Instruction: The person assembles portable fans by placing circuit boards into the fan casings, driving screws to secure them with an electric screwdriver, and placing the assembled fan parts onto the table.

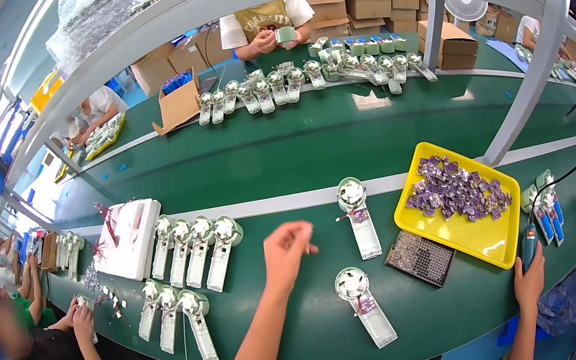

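Observation:
My left hand hovers over the middle of the green bench, its fingers curled together; anything between them is hidden or too small to make out. At the right, my right hand is wrapped round an electric screwdriver held upright. Between my hands lie two open handheld fan housings, a farther one and a nearer one. Each has a white fan wheel in its round head and a small purple circuit board in its handle.
A yellow tray of purple circuit boards stands at the right, beside a dark box of small screws. Several fan housings lie in rows at left, near a white foam block. A grey shelf frame crosses the bench. Co-workers sit around.

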Action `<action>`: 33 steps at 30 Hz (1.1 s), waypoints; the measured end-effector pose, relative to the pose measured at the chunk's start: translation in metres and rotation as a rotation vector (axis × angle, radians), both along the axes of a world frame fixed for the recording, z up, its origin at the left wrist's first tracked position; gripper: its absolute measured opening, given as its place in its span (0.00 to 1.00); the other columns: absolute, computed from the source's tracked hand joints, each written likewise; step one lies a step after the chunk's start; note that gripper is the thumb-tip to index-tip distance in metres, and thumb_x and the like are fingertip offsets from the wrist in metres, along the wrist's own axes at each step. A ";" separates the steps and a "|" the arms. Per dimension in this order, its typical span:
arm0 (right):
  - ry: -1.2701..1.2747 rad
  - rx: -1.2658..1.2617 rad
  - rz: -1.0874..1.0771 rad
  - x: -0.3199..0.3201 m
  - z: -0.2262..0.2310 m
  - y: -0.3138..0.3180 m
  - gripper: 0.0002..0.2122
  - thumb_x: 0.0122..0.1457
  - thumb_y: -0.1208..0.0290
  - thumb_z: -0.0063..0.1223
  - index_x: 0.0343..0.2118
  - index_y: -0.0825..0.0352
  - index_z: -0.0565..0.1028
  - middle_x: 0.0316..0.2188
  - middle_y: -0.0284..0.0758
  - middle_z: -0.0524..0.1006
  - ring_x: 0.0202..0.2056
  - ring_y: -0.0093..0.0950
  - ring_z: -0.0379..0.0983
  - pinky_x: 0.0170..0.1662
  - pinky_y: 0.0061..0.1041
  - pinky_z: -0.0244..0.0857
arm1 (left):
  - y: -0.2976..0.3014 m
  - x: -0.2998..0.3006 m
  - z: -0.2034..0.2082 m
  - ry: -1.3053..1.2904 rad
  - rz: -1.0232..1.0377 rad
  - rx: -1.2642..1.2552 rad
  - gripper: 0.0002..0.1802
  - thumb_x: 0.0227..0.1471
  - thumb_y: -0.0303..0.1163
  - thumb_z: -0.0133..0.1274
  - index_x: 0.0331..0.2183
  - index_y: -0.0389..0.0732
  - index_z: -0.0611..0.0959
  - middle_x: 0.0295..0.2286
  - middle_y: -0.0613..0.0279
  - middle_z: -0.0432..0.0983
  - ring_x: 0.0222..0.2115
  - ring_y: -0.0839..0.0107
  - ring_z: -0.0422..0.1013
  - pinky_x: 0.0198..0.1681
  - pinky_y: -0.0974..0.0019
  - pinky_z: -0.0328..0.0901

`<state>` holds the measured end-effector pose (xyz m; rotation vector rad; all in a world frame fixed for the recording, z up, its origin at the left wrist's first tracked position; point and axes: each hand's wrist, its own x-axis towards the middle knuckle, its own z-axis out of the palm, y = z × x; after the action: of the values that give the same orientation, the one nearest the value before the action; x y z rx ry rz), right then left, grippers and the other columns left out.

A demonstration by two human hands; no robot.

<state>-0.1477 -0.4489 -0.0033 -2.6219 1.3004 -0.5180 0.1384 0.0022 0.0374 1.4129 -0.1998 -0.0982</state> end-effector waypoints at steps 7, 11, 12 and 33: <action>-0.008 -0.012 0.004 0.000 0.002 0.001 0.32 0.62 0.64 0.54 0.67 0.62 0.54 0.50 0.48 0.68 0.49 0.51 0.69 0.47 0.43 0.66 | -0.027 0.052 -0.054 -0.060 0.343 -0.170 0.09 0.60 0.28 0.54 0.36 0.31 0.82 0.20 0.68 0.71 0.19 0.82 0.65 0.26 0.71 0.70; 0.014 -0.059 0.063 -0.011 -0.002 -0.012 0.30 0.62 0.64 0.55 0.65 0.64 0.58 0.50 0.48 0.68 0.48 0.49 0.69 0.48 0.40 0.65 | -0.028 0.046 -0.058 -0.026 0.306 -0.110 0.09 0.60 0.28 0.54 0.35 0.31 0.81 0.22 0.67 0.73 0.19 0.82 0.66 0.25 0.73 0.69; 0.026 -0.066 0.059 -0.013 0.002 -0.012 0.30 0.62 0.64 0.55 0.65 0.64 0.58 0.50 0.48 0.68 0.48 0.49 0.69 0.48 0.40 0.65 | -0.026 0.046 -0.058 -0.026 0.306 -0.110 0.09 0.60 0.28 0.54 0.35 0.31 0.81 0.22 0.67 0.74 0.19 0.82 0.67 0.25 0.73 0.69; -0.460 0.481 0.892 0.409 0.089 0.188 0.34 0.60 0.62 0.59 0.65 0.66 0.56 0.56 0.43 0.68 0.52 0.31 0.70 0.53 0.32 0.67 | -0.041 0.032 -0.049 -0.199 0.302 0.203 0.06 0.57 0.26 0.57 0.34 0.33 0.83 0.21 0.66 0.76 0.21 0.82 0.70 0.26 0.76 0.66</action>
<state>0.2616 -0.2613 0.0862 -2.1690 0.0478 -0.5058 0.1706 -0.0388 -0.0115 1.6405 -0.1409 0.2786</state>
